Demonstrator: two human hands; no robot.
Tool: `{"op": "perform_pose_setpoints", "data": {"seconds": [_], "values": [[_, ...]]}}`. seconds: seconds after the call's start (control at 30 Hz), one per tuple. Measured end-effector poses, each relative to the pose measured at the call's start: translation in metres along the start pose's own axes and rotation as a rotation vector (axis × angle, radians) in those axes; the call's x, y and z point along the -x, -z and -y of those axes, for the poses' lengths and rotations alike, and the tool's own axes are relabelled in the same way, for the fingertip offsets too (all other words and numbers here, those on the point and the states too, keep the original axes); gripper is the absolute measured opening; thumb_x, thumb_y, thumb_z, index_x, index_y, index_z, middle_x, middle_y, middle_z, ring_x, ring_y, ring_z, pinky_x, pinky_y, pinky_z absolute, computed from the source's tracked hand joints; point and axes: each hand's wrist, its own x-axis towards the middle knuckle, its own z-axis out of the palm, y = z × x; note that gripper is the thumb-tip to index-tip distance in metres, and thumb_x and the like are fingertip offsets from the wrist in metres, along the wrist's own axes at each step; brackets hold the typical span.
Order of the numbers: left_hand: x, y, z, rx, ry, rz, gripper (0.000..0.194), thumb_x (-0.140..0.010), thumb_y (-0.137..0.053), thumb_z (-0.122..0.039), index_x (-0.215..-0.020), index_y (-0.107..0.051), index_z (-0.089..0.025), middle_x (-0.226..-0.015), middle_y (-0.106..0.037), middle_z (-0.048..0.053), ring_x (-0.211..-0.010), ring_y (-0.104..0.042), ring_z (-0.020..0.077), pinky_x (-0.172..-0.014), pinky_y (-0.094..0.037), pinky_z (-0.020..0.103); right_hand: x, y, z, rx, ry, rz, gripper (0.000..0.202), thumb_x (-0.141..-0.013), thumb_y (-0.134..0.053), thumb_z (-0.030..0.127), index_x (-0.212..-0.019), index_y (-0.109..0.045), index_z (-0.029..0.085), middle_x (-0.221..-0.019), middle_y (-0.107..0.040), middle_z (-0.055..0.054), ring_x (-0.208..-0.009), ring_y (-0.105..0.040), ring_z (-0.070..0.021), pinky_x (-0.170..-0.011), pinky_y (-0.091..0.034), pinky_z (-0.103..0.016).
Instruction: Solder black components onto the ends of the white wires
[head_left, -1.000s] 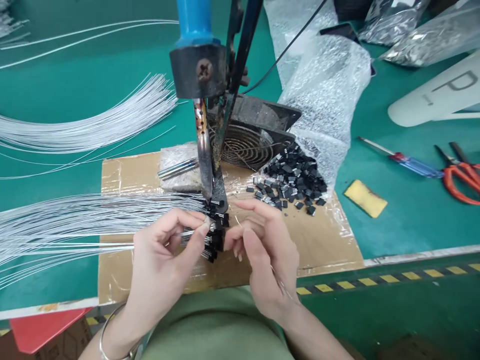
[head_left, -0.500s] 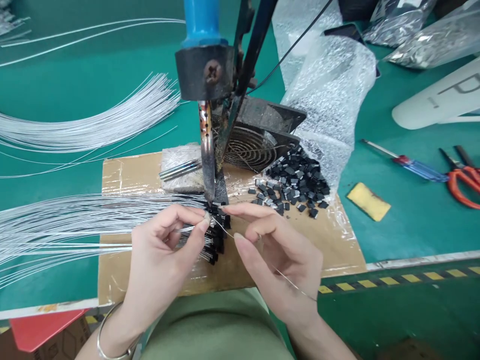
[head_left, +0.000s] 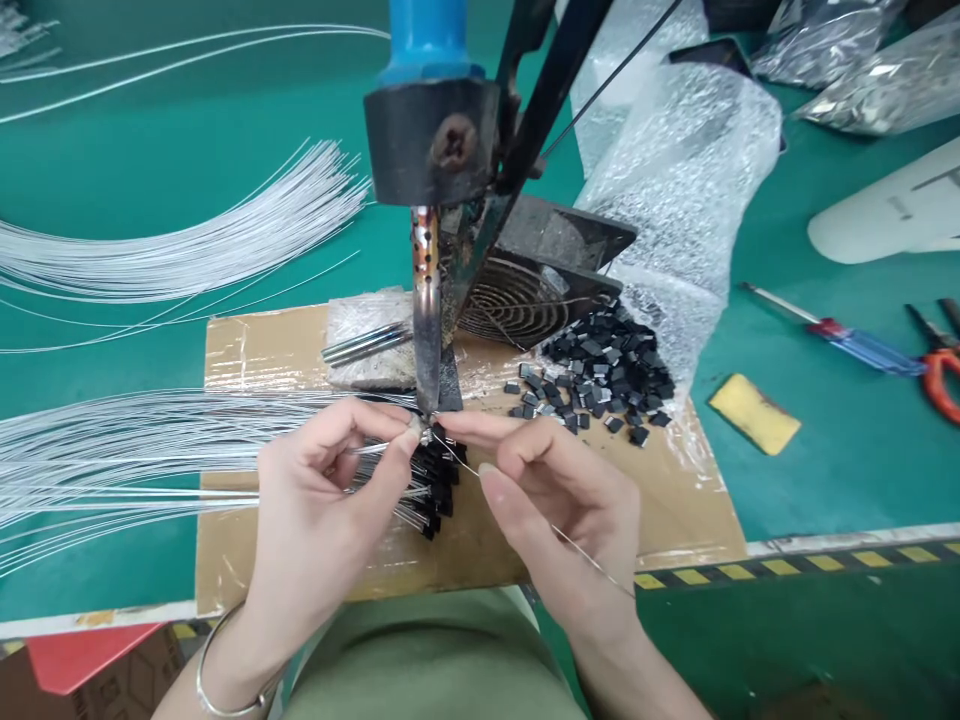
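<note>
My left hand (head_left: 337,490) is closed in a pinch on a white wire, right under the tip of a soldering iron (head_left: 427,350) that hangs point down from a stand. A small piece shows at the wire's end, partly hidden by the fingertips. In my right hand (head_left: 570,500), a thin silvery strand of solder wire (head_left: 592,562) runs through closed fingers toward the iron tip. The right forefinger reaches close to the left fingertips. Below them lies a bundle of white wires (head_left: 150,430) with black ends (head_left: 435,490) on the cardboard (head_left: 600,520).
A pile of small black parts (head_left: 615,365) lies right of a fan (head_left: 517,295). Metal rods (head_left: 366,342) rest on a pad behind my left hand. More white wires (head_left: 225,240) lie at the left. A yellow sponge (head_left: 754,413), screwdriver (head_left: 840,335) and red-handled cutters (head_left: 941,375) are at right.
My right forefinger has come closer to the left fingertips, beneath the iron tip. The view has shifted slightly, so the iron and the tabletop things appear further right.
</note>
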Motion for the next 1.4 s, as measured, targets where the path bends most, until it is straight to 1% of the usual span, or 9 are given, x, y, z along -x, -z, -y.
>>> {"op": "perform_pose_setpoints", "data": {"seconds": [0.1, 0.23, 0.33, 0.43, 0.53, 0.7, 0.87, 1.1, 1.4], "values": [[-0.003, 0.001, 0.001, -0.008, -0.013, 0.011, 0.014, -0.084, -0.079, -0.014, -0.073, -0.075, -0.022, -0.082, -0.077, -0.002, -0.073, -0.067, 0.011, -0.06, -0.046, 0.019, -0.002, -0.001, 0.0, -0.019, -0.017, 0.0, 0.019, -0.097, -0.068, 0.015, -0.083, -0.061, 0.024, -0.124, -0.081, -0.008, -0.116, -0.077, -0.0262, -0.101, -0.062, -0.041], [-0.004, 0.003, 0.0, -0.004, -0.017, 0.024, 0.014, -0.084, -0.078, -0.013, -0.074, -0.076, -0.022, -0.08, -0.074, -0.002, -0.074, -0.068, 0.0115, -0.064, -0.049, 0.019, -0.005, -0.002, 0.001, -0.014, -0.021, -0.008, 0.018, -0.096, -0.07, 0.015, -0.083, -0.062, 0.025, -0.124, -0.081, -0.007, -0.115, -0.078, -0.025, -0.104, -0.061, -0.041], [-0.005, 0.004, 0.0, -0.012, -0.021, 0.015, 0.013, -0.084, -0.079, -0.014, -0.074, -0.076, -0.022, -0.08, -0.074, -0.002, -0.072, -0.067, 0.0113, -0.062, -0.048, 0.02, -0.006, -0.003, 0.001, -0.02, -0.022, -0.017, 0.019, -0.095, -0.07, 0.013, -0.083, -0.062, 0.025, -0.124, -0.082, -0.007, -0.114, -0.078, -0.0253, -0.104, -0.062, -0.042], [-0.007, 0.005, 0.001, -0.022, -0.027, 0.023, 0.013, -0.085, -0.08, -0.016, -0.075, -0.076, -0.022, -0.081, -0.075, -0.003, -0.066, -0.064, 0.0092, -0.056, -0.044, 0.019, -0.007, -0.004, 0.002, -0.045, -0.031, -0.016, 0.02, -0.095, -0.07, 0.01, -0.084, -0.062, 0.025, -0.125, -0.081, -0.005, -0.116, -0.078, -0.0229, -0.104, -0.061, -0.037], [-0.009, 0.005, 0.002, -0.02, -0.037, 0.03, 0.012, -0.085, -0.08, -0.015, -0.076, -0.077, -0.023, -0.082, -0.076, -0.003, -0.068, -0.065, 0.0088, -0.059, -0.045, 0.018, -0.008, -0.004, 0.003, -0.055, -0.038, -0.016, 0.02, -0.095, -0.07, 0.01, -0.084, -0.063, 0.025, -0.125, -0.081, -0.005, -0.117, -0.077, -0.0222, -0.103, -0.062, -0.035], [-0.009, 0.006, 0.0, -0.017, -0.027, 0.03, 0.011, -0.083, -0.081, -0.015, -0.076, -0.078, -0.023, -0.081, -0.076, -0.003, -0.07, -0.066, 0.0098, -0.059, -0.045, 0.019, -0.007, -0.003, 0.005, -0.032, -0.029, -0.018, 0.018, -0.096, -0.069, 0.012, -0.084, -0.063, 0.024, -0.127, -0.081, -0.007, -0.118, -0.077, -0.0256, -0.1, -0.064, -0.039], [-0.01, 0.006, -0.002, -0.062, -0.028, 0.01, 0.008, -0.083, -0.081, -0.019, -0.077, -0.078, -0.021, -0.08, -0.075, 0.0, -0.065, -0.062, 0.0115, -0.056, -0.043, 0.022, -0.007, -0.002, 0.005, -0.011, -0.007, -0.025, 0.018, -0.095, -0.07, 0.014, -0.083, -0.063, 0.024, -0.126, -0.081, -0.009, -0.117, -0.077, -0.0278, -0.105, -0.062, -0.045], [-0.011, 0.005, 0.0, -0.021, -0.033, 0.032, 0.012, -0.085, -0.08, -0.016, -0.075, -0.077, -0.023, -0.078, -0.073, -0.003, -0.062, -0.056, 0.0075, -0.055, -0.038, 0.02, -0.008, -0.003, 0.004, -0.033, 0.002, -0.022, 0.018, -0.095, -0.07, 0.011, -0.084, -0.064, 0.024, -0.126, -0.081, -0.006, -0.119, -0.077, -0.0245, -0.107, -0.061, -0.041], [-0.011, 0.006, -0.002, 0.008, -0.045, 0.033, 0.014, -0.086, -0.079, -0.014, -0.076, -0.077, -0.023, -0.08, -0.074, -0.005, -0.071, -0.066, 0.008, -0.061, -0.045, 0.017, -0.007, -0.005, 0.005, -0.047, 0.006, -0.015, 0.02, -0.094, -0.069, 0.009, -0.083, -0.063, 0.024, -0.126, -0.081, -0.004, -0.119, -0.076, -0.0226, -0.109, -0.059, -0.038]]}}
